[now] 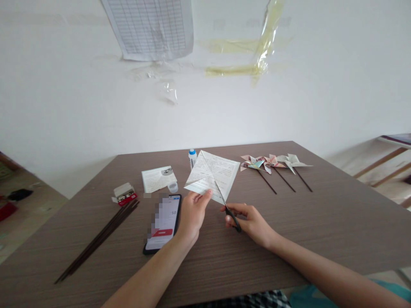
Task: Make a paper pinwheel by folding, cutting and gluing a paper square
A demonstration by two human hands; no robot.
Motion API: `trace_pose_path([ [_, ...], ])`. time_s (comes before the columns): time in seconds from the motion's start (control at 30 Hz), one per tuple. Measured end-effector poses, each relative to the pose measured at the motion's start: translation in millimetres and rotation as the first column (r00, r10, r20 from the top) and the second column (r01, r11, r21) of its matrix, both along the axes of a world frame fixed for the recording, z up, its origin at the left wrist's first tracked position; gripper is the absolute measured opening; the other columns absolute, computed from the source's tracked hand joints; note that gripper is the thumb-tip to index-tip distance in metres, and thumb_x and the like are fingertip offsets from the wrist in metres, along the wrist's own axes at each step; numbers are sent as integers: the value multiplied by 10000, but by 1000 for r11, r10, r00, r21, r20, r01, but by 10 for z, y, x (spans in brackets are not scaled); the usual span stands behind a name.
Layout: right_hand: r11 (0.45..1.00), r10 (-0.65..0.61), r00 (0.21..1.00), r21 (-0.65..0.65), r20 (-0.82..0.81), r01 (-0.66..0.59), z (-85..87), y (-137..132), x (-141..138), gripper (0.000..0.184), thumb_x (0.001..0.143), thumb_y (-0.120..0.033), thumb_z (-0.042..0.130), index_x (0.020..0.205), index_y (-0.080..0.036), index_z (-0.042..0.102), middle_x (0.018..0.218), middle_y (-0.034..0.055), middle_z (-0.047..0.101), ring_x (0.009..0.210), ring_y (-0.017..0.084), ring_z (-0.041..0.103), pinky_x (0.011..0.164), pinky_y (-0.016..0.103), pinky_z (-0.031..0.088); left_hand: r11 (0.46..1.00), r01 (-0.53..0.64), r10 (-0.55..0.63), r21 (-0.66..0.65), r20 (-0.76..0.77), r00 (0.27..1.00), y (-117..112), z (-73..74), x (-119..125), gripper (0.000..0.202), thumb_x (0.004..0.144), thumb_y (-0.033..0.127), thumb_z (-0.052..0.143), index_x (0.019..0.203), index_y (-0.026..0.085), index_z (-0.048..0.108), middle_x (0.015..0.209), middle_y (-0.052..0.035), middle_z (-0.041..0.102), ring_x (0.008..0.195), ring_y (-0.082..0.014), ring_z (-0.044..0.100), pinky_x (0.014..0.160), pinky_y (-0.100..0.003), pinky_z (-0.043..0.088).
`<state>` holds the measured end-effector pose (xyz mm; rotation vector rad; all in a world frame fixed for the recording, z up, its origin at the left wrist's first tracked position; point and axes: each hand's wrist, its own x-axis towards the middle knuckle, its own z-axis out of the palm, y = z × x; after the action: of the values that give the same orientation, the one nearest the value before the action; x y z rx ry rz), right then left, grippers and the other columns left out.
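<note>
A square sheet of printed paper (221,169) with diagonal creases is held up above the table, pinched at its lower edge by my left hand (194,211). My right hand (245,220) grips black-handled scissors (233,217). Their blades lie along a diagonal of the paper, at its lower right corner. Partly hidden behind the sheet stands a white glue bottle (192,158) with a blue cap. A phone (163,224) with a lit screen rests beside my left forearm.
Three paper pinwheels on dark sticks, one of them white (291,161), lie at the back right. On the left are a bundle of dark sticks (99,239), a small red-and-white box (125,194), folded printed paper (156,179) and a small clear container (172,187). A wall rises behind the table (337,222).
</note>
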<state>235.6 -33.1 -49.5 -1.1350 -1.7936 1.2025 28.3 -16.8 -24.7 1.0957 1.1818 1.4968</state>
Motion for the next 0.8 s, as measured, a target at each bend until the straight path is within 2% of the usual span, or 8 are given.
trace_pose_path([
  [0.3, 999, -27, 999, -21, -17, 26, -56, 13, -12, 615, 912, -709, 818, 1159, -156, 927, 792, 82, 814, 840, 316, 755, 909, 423, 624, 1000, 6, -6, -5, -45, 999, 2, -24, -17, 298, 820, 451, 938, 984, 205, 898, 1173, -144, 958, 1243, -410, 890, 1125, -502, 681],
  [0.4, 1000, -6, 1000, -18, -18, 5, -46, 15, -11, 591, 938, -677, 797, 1176, -150, 920, 813, 81, 824, 839, 300, 756, 867, 395, 622, 1000, -1, 0, -8, -73, 997, 7, -26, -20, 293, 840, 448, 917, 991, 199, 893, 1158, -150, 957, 1222, -411, 897, 1117, -504, 684],
  [0.63, 1000, -7, 1000, 6, -15, 7, 12, -18, -17, 544, 967, -585, 763, 1214, -127, 921, 825, 91, 836, 848, 293, 755, 906, 413, 613, 1000, 9, -9, -2, -56, 998, 7, -35, -2, 302, 832, 437, 895, 1008, 192, 886, 1210, -164, 952, 1262, -411, 890, 1141, -498, 676],
  [0.8, 1000, -11, 999, -3, -37, 10, -5, -18, -18, 519, 959, -585, 782, 1187, -141, 926, 828, 102, 838, 832, 294, 743, 833, 398, 611, 1000, 7, -7, 1, -52, 999, 3, -41, 2, 305, 831, 450, 892, 987, 188, 888, 1188, -163, 955, 1238, -402, 895, 1117, -483, 683],
])
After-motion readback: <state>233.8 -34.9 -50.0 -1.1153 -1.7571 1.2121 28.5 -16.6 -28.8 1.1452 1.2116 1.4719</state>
